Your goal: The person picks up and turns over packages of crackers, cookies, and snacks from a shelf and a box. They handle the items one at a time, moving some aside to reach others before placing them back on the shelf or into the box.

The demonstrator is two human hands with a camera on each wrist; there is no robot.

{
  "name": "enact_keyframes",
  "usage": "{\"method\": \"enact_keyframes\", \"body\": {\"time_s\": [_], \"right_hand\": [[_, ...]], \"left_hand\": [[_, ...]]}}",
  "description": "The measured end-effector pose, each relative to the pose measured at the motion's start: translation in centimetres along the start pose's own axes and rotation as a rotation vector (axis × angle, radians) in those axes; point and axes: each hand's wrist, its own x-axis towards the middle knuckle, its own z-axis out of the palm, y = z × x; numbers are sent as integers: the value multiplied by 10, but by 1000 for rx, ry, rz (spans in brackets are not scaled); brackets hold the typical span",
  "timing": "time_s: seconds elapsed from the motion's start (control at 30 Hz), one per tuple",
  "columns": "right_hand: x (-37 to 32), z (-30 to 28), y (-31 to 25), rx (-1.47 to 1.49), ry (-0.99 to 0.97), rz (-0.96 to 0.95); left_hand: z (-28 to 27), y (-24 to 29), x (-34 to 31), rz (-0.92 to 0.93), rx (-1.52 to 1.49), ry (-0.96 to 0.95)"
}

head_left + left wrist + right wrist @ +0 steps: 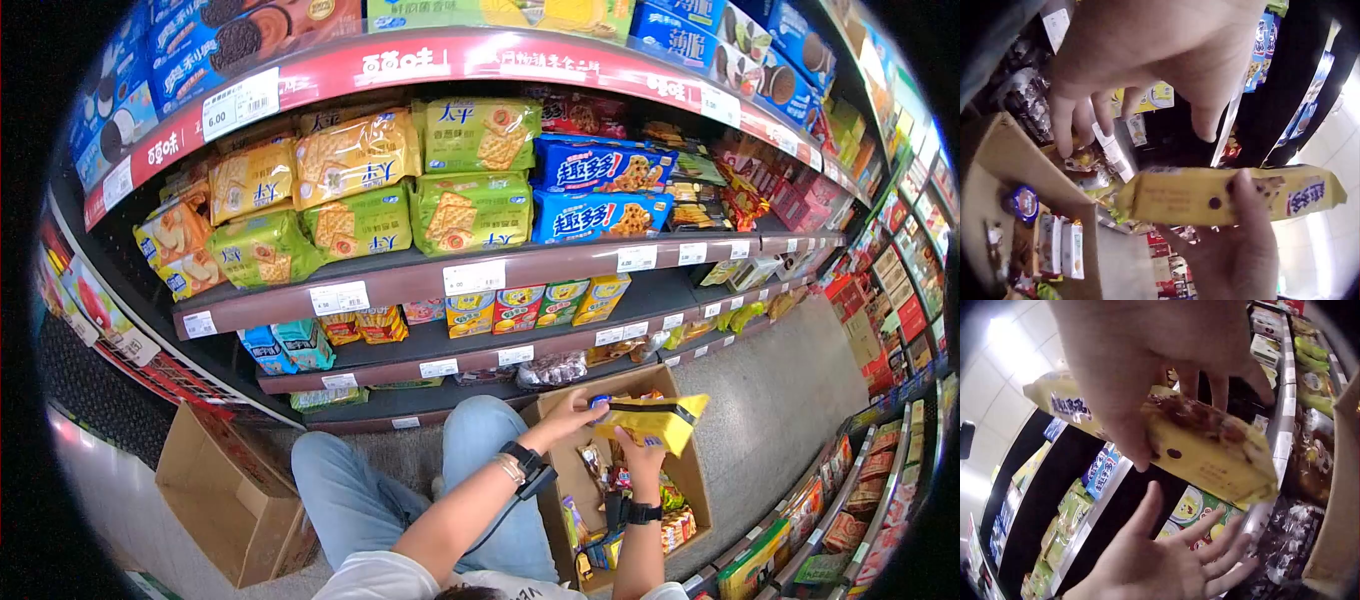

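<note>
A yellow cookie pack (655, 422) is held up over the open cardboard box (697, 500) by my right hand (640, 458). In the left wrist view the thumb of that hand lies across the broad side of the pack (1191, 199). My left hand (568, 420) is beside the pack's left end, fingers spread. In the right wrist view the left hand (1169, 559) has its palm turned up below the pack, apart from it. Inside the box lie several snack packets, including a round purple-lidded cup (1025, 203) and red-and-white packets (1072, 250).
A shelf unit ahead carries green cracker packs (472, 215), yellow cracker packs (358, 158) and blue cookie packs (603, 215). Small cartons (517, 308) stand one tier lower. Another cardboard box (215, 490) is on the floor at left. More shelves (850, 530) curve along the right.
</note>
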Motion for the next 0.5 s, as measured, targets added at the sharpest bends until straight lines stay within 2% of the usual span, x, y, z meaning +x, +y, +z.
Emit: {"method": "enact_keyframes", "body": {"time_s": [0.03,0.07,0.1,0.17,0.2,0.3,0.33,0.47,0.5], "right_hand": [[2,2,-7,-76,21,-71],[13,-3,7,-172,90,-162],[22,-4,4,-388,201,-398],[27,0,-36,-621,186,-590],[29,0,-41,-646,153,-535],[31,5,-57,-939,112,-535],[35,5,-57,-977,93,-565],[44,10,-92,-1013,70,-593],[48,8,-100,-927,87,-613]], "left_hand": [[-1,2,0,49,71,27],[-4,3,0,92,-13,-15],[-6,11,-4,74,-179,-89],[-9,25,-12,30,-513,-236],[-10,34,-17,60,-548,-238],[-4,50,-19,263,-47,-51],[-3,57,-19,270,150,52],[-3,75,-17,468,99,250],[-2,97,-29,450,51,274]]}}
